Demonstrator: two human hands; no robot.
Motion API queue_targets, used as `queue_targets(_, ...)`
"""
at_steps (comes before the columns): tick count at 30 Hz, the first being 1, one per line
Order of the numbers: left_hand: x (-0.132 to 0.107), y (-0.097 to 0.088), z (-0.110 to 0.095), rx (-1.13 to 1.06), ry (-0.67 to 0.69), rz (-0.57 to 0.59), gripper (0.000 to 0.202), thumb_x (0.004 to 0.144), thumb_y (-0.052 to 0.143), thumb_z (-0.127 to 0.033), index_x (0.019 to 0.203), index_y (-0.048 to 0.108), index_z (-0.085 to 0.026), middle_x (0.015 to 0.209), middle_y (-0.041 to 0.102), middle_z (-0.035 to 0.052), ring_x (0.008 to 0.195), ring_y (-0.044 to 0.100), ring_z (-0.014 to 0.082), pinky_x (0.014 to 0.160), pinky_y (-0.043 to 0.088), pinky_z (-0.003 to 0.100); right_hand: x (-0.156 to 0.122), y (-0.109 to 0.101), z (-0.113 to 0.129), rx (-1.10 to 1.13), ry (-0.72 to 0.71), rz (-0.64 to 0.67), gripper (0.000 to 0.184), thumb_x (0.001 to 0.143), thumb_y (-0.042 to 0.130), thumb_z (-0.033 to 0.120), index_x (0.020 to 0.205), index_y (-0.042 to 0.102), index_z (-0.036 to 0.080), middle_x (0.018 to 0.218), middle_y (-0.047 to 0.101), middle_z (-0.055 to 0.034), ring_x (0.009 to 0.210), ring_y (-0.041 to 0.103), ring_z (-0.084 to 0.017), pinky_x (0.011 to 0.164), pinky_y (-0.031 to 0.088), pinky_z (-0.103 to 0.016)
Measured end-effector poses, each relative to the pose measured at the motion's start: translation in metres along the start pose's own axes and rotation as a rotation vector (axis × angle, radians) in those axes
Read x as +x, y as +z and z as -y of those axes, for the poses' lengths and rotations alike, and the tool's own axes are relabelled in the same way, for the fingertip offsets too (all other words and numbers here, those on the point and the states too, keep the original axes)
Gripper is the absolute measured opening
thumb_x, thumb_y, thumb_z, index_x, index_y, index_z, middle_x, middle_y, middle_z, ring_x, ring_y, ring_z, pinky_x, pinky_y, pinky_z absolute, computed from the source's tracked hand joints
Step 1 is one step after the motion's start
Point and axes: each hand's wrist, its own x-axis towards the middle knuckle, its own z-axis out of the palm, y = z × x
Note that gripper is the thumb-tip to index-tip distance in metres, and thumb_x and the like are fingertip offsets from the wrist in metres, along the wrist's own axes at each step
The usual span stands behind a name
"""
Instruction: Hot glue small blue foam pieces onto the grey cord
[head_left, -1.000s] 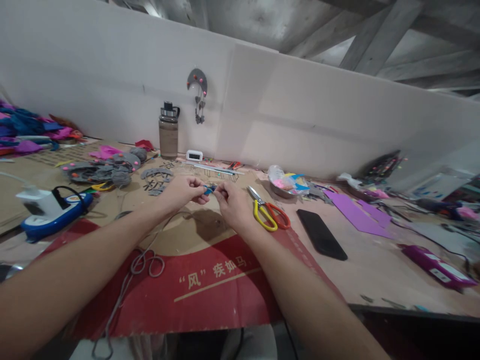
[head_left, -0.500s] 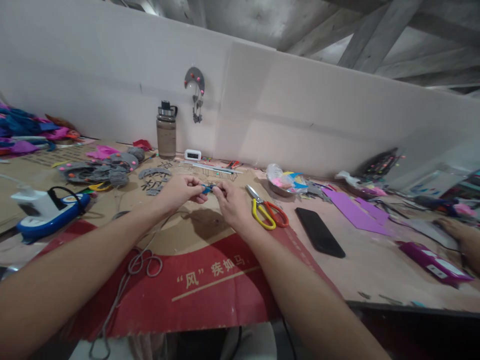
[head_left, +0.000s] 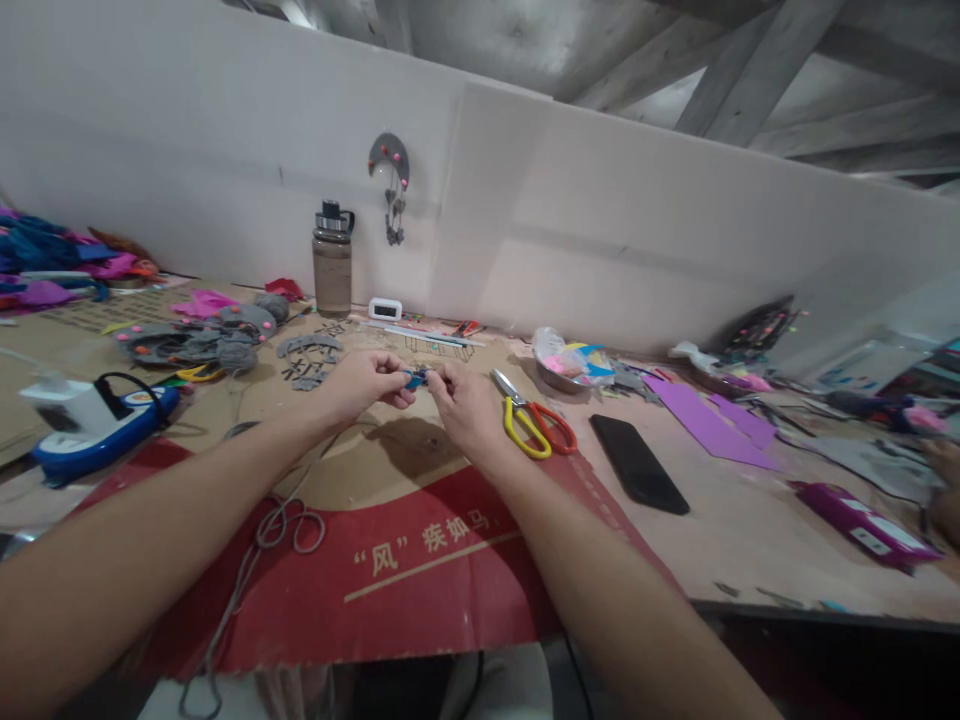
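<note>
Between my two hands is a small blue piece [head_left: 415, 379], too small to tell its kind. My left hand [head_left: 376, 382] pinches it from the left with thumb and forefinger. From the right, my right hand [head_left: 459, 398] pinches the other side, its fingertips partly hidden. A grey cord [head_left: 281, 520] runs down from near my left hand and lies looped on the red and brown cardboard [head_left: 420, 560]. Scissors [head_left: 529, 420] with one yellow and one red handle lie just right of my right hand.
A black phone [head_left: 637, 463] and a purple power strip [head_left: 862, 525] lie to the right, near another person's hand [head_left: 946, 470]. Purple sheets [head_left: 705, 425], a bowl of scraps [head_left: 566, 365], a water bottle [head_left: 332, 265], grey felt pieces [head_left: 202, 340] and a blue power strip [head_left: 105, 435] surround the cardboard.
My hands stay almost in place, both still pinching the small blue piece. At the far right, the other person's hand has shifted toward the picture's edge.
</note>
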Motion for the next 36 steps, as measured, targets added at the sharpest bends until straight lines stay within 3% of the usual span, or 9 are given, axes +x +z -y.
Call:
queue_targets(7,0.000,-0.002,0.002,-0.004,-0.002,0.056,0.013,0.068,0.063,-0.023,0.073,0.058,-0.012,0.060,0.065,0.0052,0.056,0.061,0.0132,0.060,0.051,0.027,-0.001,-0.002,-0.001,0.037,0.009,-0.024,0.034,0.086,0.040,0.040,0.063,0.052,0.018,0.057,0.050,0.0020,0.053,0.041,-0.010,0.052,0.026,-0.023)
queue_targets(15,0.000,-0.003,0.002,-0.044,-0.005,0.068,0.012,0.068,0.062,-0.022,0.074,0.059,-0.011,0.060,0.065,0.0055,0.056,0.062,0.0135,0.060,0.051,0.027,0.001,0.004,-0.009,0.287,0.060,-0.005,0.031,0.081,0.047,0.045,0.079,0.062,0.018,0.065,0.059,0.0009,0.058,0.047,-0.011,0.055,0.034,-0.023)
queue_targets(25,0.002,-0.006,0.005,-0.031,0.007,0.075,0.012,0.069,0.060,-0.021,0.074,0.059,-0.011,0.062,0.065,0.0050,0.059,0.062,0.0139,0.059,0.051,0.027,0.002,0.004,-0.012,0.388,0.023,0.071,0.027,0.080,0.051,0.043,0.082,0.064,0.020,0.080,0.066,-0.0022,0.072,0.057,-0.013,0.065,0.042,-0.024)
queue_targets(36,0.000,-0.003,0.002,-0.021,0.058,0.117,0.015,0.070,0.063,-0.024,0.076,0.058,-0.011,0.060,0.064,0.0040,0.056,0.061,0.0129,0.061,0.051,0.028,0.003,0.003,-0.003,0.454,0.099,0.110,0.021,0.078,0.050,0.037,0.074,0.055,0.017,0.061,0.054,0.0025,0.051,0.046,-0.008,0.049,0.034,-0.020)
